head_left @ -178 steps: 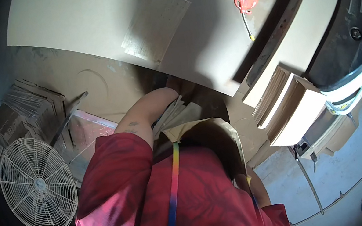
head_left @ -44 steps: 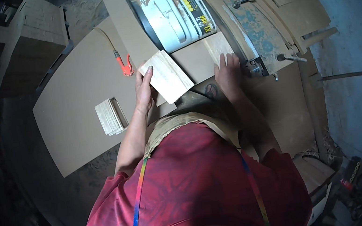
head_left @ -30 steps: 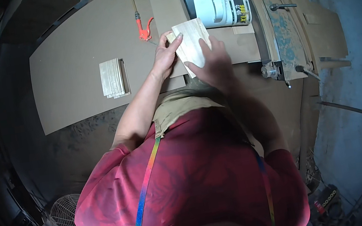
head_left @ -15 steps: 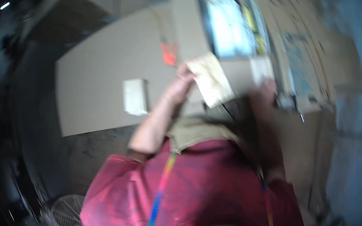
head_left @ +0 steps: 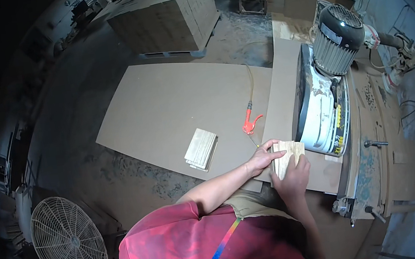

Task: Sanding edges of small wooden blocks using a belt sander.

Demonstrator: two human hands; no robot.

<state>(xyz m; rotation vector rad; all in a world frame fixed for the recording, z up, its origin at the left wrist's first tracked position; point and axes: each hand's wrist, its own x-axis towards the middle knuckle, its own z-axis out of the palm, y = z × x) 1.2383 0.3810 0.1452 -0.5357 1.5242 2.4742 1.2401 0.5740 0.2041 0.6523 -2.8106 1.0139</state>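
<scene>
Near the close edge of the brown worktop [head_left: 318,179], just to the left of the white machine [head_left: 322,116], I have a pale wooden board [head_left: 291,147] up between my hands; whether it is one piece or several together, I cannot tell. My left hand [head_left: 262,159] is partly closed on its left edge, thumb over the face, fingers hidden underneath. My right hand [head_left: 293,175] has its fingers curled over the near part; whether they pinch or only rest, I cannot tell. I'd expect it to be light and stiff, perhaps slick if dusty, with thin corners that could chip. Opposite long edges look the best hold, fingers flat, clear of the corners. Farther left lies a stack of similar boards [head_left: 201,148].
</scene>
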